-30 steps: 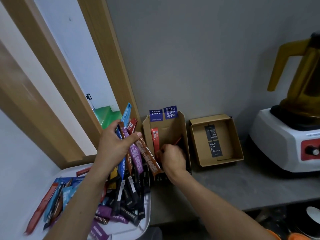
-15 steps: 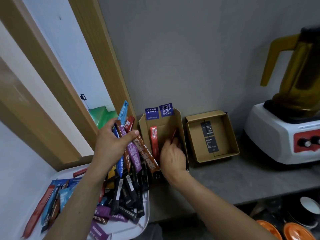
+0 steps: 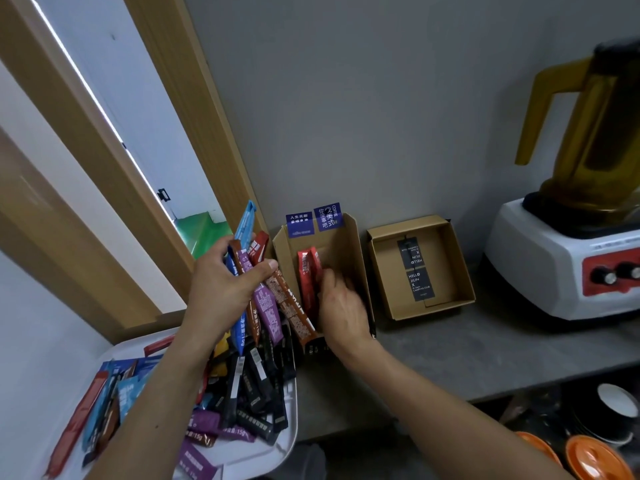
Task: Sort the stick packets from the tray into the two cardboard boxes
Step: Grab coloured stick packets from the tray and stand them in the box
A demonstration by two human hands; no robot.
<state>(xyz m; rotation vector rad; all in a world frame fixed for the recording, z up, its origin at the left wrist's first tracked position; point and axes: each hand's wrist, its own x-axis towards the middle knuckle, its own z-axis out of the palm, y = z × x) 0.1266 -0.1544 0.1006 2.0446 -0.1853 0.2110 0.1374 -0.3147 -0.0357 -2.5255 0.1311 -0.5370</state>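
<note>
The left hand [image 3: 225, 285] has its fingers and thumb closed round a loose fan of mixed foil stick packets [image 3: 268, 306] in blue, brown, red and purple. It holds them above the far edge of the white plastic tray [image 3: 290, 434], which sits at the counter's front left corner under a heap of unsorted packets [image 3: 249, 386].

At the back edge of the grey counter [image 3: 467, 351] stands the tall narrow cardboard box with blue stickers [image 3: 351, 258]. Two red stick packets [image 3: 308, 278] lean inside it, close to its left wall. The right hand [image 3: 341, 306] is down in this box with its fingers against the red pair. It is blurred, so I cannot tell whether it pinches them or only presses them into place. The shallow square cardboard box with black labels [image 3: 384, 271] is just to the right, and no packets show in it.

- **Bundle:** This is the likeliest trouble. The fan is spread wide, and the long brown packet hangs low, near the tall box's front rim. A slack thumb could drop it into the wrong box or onto the counter.
- **Red pair:** They only lean, so they may topple flat once the right hand lets go.
- **Tall box:** It looks light, so a careless wrist against its wall could shove or tip it.
</note>
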